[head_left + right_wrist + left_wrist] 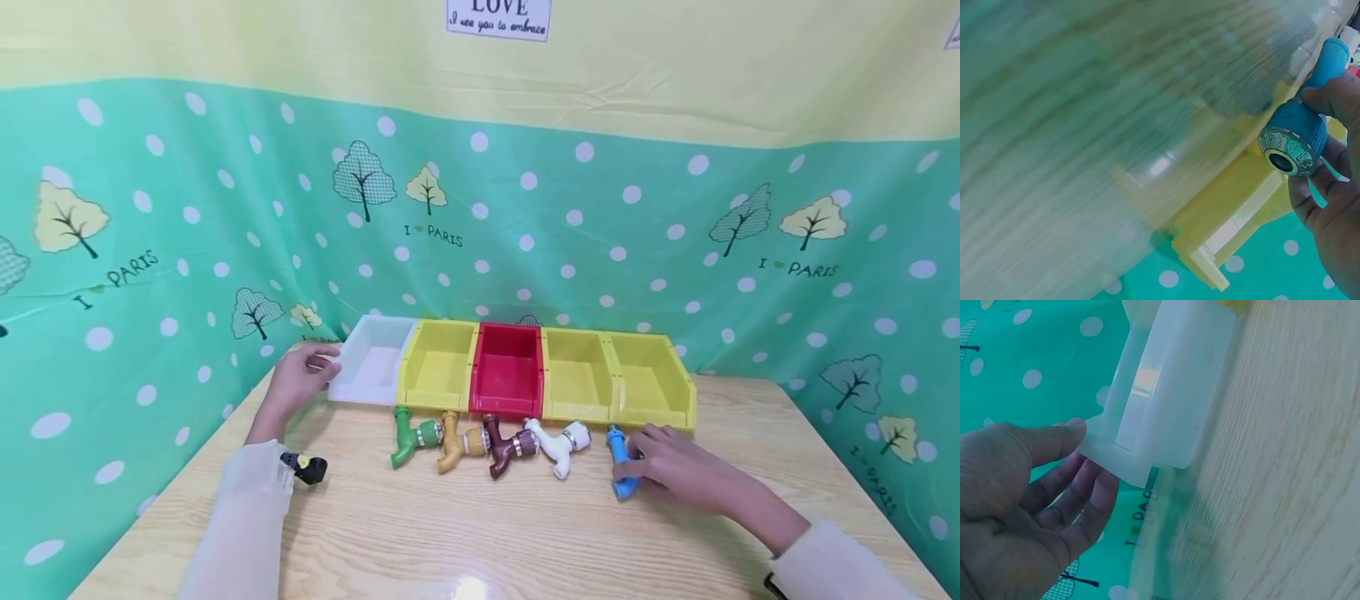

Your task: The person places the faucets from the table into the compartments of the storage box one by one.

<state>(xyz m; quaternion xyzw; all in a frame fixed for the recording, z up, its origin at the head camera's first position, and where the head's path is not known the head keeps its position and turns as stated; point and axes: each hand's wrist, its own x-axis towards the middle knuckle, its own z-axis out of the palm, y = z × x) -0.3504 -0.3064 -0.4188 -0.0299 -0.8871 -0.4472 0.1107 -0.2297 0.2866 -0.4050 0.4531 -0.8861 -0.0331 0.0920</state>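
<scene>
My left hand [302, 379] is beside the white bin [372, 360], its fingers loosely bent. In the left wrist view, the thumb and fingertips touch that bin's edge [1116, 464]. The right hand [678, 467] grips a blue faucet [619, 458] on the table, in front of the rightmost yellow bin [654, 379]. In the right wrist view, thumb and fingers are around the faucet's ribbed knob [1300, 128], which has a silvery end. Left of it lie a white faucet [558, 446], a maroon faucet [508, 447], an ochre faucet [457, 443] and a green faucet [411, 437].
A black faucet [307, 467] lies by the left sleeve. Between the white bin and the rightmost yellow one stand a yellow bin [438, 367], a red bin [508, 373] and another yellow bin [577, 375]. Behind the wooden table [420, 533] hangs a green dotted curtain [525, 242].
</scene>
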